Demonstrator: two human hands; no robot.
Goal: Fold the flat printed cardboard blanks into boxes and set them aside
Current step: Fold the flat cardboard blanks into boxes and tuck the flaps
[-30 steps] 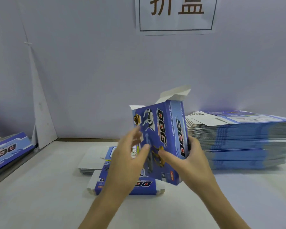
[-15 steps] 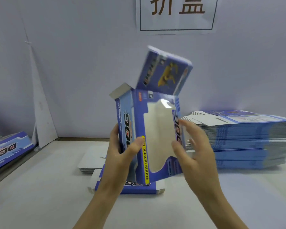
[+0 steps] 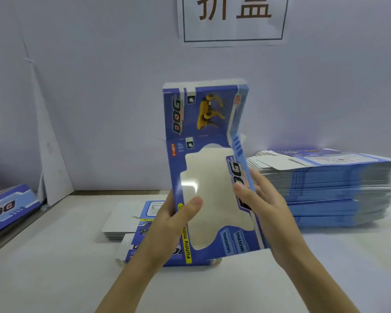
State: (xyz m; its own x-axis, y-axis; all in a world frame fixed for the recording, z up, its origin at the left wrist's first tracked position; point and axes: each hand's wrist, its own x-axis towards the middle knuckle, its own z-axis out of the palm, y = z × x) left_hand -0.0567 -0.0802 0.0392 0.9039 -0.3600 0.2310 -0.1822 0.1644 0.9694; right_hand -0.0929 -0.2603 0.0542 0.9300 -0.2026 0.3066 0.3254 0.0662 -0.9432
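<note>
"At twelve o'clock, upright: a blue printed cardboard box [image 3: 215,177]. Your hold?"
"My left hand [image 3: 167,224] grips its nine o'clock edge; my right hand [image 3: 271,211] presses flat at three. Light, flimsy, so I'd hold it by the creased edges."

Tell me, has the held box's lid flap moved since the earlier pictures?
Yes. The lid flap of the box, tilted rightward before, now stands upright, its top edge farther below the wall sign.
</note>
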